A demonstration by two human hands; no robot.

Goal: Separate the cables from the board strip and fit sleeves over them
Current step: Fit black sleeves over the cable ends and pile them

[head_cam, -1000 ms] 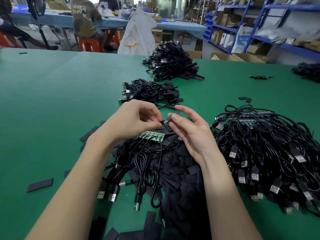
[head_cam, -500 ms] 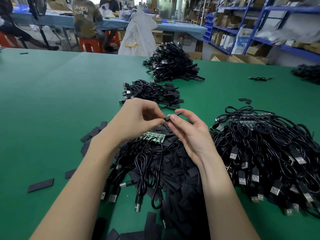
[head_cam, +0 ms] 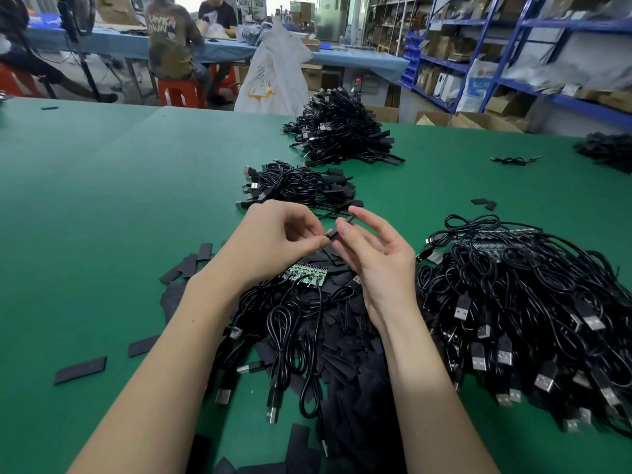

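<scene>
- Sitting at three o'clock on the green table (head_cam: 102, 234), the big pile of unsleeved cables (head_cam: 526, 323) waits.
- Under my wrists lies the board strip (head_cam: 305, 271), cables attached.
- My right hand (head_cam: 372, 265) pinches a black sleeve (head_cam: 340, 227); fingers partly spread.
- My left hand (head_cam: 273, 241) pinches what I take for the cable's end at the sleeve's mouth; misaligned, it could snag or slip.

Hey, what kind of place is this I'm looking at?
Probably a small electronics assembly workshop: heaps of USB cables on a green worktable, a green board strip, and blue stock shelving behind.
</scene>
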